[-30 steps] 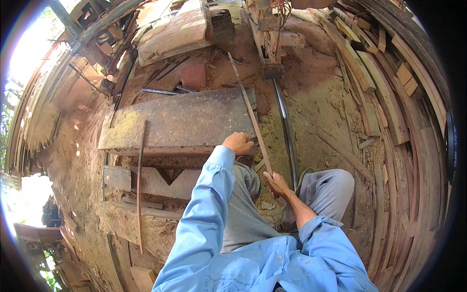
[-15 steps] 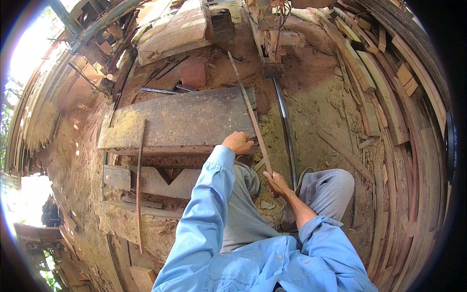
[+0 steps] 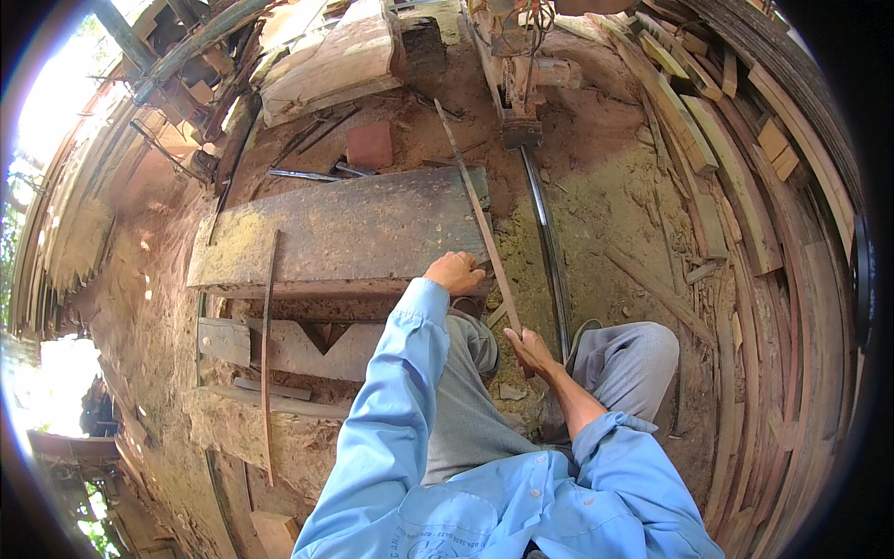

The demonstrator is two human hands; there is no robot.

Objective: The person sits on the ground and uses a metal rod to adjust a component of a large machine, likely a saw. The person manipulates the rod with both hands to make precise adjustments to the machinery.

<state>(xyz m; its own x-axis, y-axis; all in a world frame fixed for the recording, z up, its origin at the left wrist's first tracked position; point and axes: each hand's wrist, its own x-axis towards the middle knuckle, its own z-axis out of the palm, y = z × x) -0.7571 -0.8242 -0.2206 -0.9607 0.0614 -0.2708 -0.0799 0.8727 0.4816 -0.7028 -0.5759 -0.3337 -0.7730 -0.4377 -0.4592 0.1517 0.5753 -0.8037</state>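
My right hand (image 3: pixel 533 353) is wrapped round the near end of a long thin wooden strip (image 3: pixel 477 212). The strip slants away to the far left, passing along the right end of a thick weathered wooden slab (image 3: pixel 345 225). At the slab's near right corner rests my left hand (image 3: pixel 455 273), its fingers curled; whatever they may grip is hidden. A second thin strip (image 3: pixel 270 326) lies across the slab's left part and reaches over its near edge. Below the slab shows a board with a V-shaped notch (image 3: pixel 298 347).
A metal rail (image 3: pixel 544 233) runs along the ground right of the strip, up to a machine (image 3: pixel 521 102). Beyond the slab lie a reddish square block (image 3: pixel 371 144), a hammer-like tool (image 3: pixel 349 169) and a large plank (image 3: pixel 335 61). Stacked timber (image 3: pixel 745 186) lines the right side.
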